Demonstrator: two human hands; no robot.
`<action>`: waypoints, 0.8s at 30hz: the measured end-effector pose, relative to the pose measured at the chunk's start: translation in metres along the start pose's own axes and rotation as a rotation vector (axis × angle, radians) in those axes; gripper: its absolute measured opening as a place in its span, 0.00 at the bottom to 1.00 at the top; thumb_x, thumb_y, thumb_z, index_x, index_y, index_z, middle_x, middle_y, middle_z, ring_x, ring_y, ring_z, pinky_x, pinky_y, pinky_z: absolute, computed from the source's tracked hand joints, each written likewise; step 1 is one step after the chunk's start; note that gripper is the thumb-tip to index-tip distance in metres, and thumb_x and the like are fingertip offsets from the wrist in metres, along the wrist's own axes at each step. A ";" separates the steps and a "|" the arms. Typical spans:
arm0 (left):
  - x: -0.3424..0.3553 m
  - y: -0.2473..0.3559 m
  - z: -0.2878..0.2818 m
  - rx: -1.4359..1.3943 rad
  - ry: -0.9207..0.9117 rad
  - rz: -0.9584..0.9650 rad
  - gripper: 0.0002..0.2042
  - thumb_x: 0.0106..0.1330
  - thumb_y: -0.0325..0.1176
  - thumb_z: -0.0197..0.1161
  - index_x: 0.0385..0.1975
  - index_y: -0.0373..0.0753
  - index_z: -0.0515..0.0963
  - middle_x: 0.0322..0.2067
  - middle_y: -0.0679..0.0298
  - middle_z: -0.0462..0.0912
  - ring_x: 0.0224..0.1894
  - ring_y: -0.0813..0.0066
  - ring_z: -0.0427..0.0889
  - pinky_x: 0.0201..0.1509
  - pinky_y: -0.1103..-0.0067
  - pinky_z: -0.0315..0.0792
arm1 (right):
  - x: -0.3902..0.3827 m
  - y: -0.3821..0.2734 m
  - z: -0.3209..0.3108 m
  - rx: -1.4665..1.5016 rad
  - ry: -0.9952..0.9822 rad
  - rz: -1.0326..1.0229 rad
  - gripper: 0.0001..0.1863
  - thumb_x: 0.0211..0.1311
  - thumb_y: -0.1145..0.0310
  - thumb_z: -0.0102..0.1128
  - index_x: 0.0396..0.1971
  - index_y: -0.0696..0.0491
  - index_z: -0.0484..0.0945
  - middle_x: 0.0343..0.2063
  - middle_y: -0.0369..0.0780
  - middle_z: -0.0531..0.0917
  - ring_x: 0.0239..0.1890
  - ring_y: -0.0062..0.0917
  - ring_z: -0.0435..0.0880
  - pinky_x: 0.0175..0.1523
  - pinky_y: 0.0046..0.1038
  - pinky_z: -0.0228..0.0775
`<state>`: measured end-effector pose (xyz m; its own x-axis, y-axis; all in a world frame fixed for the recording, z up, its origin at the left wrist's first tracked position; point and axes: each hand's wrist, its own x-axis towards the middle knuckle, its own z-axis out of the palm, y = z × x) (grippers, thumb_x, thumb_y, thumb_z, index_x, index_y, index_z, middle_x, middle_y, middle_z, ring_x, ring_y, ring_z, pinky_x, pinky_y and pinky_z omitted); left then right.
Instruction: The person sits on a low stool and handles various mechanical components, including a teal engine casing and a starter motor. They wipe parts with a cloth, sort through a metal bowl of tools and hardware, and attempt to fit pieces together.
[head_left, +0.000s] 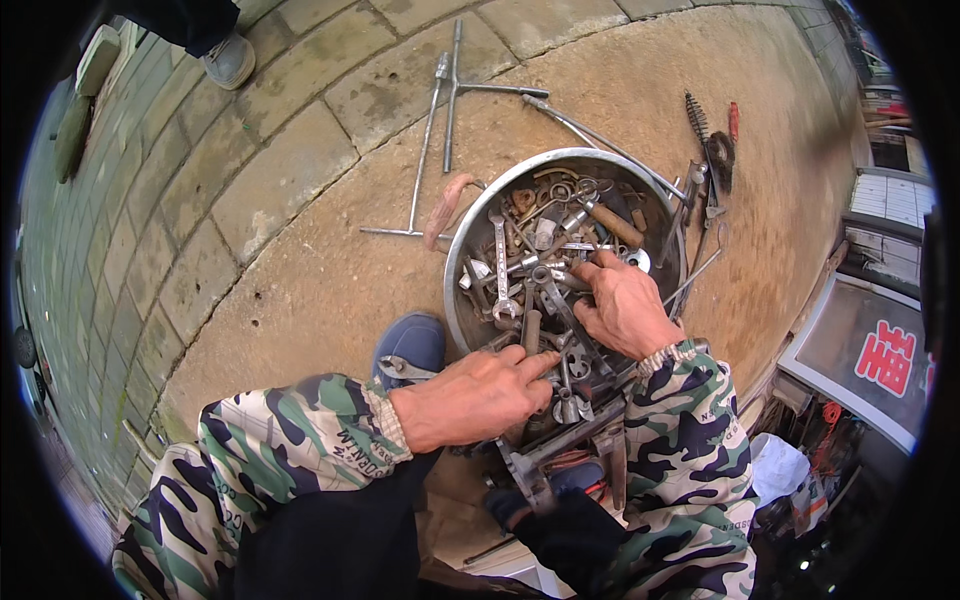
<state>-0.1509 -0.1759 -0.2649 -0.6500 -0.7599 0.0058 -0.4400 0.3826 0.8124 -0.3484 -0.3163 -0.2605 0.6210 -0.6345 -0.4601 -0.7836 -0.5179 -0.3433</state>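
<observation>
A round metal basin [452,275] is heaped with loose tools and metal parts. My right hand [628,306] reaches in from the right, its thumb and fingers apart and touching the pile; the fingertips are partly hidden among the parts. Over the near edge lies my left hand [478,396], the index finger stretched toward a dark metal piece with holes [578,362]. I see nothing held in either hand. Left in the basin rests a double-ended wrench [502,262]. Toward the far right lies a wooden handle [612,224].
T-handle wrenches [452,100] lie on the ground beyond the basin. To its right are a coil-ended tool [697,118] and pliers [713,205]. A metal frame [535,470] stands by my legs. Another person's shoe [230,62] shows far left; a framed sign [862,345] stands right.
</observation>
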 end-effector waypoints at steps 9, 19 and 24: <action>0.004 0.004 0.006 0.023 -0.019 -0.025 0.16 0.60 0.30 0.64 0.48 0.36 0.80 0.61 0.52 0.78 0.47 0.58 0.83 0.45 0.68 0.82 | -0.032 0.004 -0.002 0.119 -0.033 -0.003 0.24 0.50 0.67 0.65 0.50 0.59 0.83 0.39 0.51 0.82 0.45 0.48 0.83 0.53 0.41 0.75; 0.002 0.007 -0.018 -0.014 -0.104 -0.079 0.32 0.57 0.30 0.68 0.64 0.37 0.69 0.65 0.43 0.71 0.55 0.39 0.80 0.55 0.57 0.78 | -0.128 -0.034 -0.087 -0.100 0.179 0.042 0.35 0.56 0.64 0.66 0.66 0.57 0.71 0.60 0.56 0.75 0.63 0.52 0.72 0.69 0.47 0.62; -0.010 0.079 -0.126 0.386 -0.192 -0.178 0.30 0.61 0.33 0.68 0.64 0.35 0.70 0.66 0.45 0.70 0.61 0.40 0.77 0.60 0.58 0.77 | -0.247 -0.078 -0.136 -0.126 0.257 -0.058 0.31 0.59 0.59 0.65 0.61 0.56 0.74 0.53 0.55 0.79 0.58 0.50 0.78 0.63 0.47 0.69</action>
<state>-0.1006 -0.2041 -0.1273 -0.6309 -0.7339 -0.2516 -0.7295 0.4508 0.5143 -0.4376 -0.1970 -0.0090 0.6621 -0.7181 -0.2144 -0.7479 -0.6145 -0.2511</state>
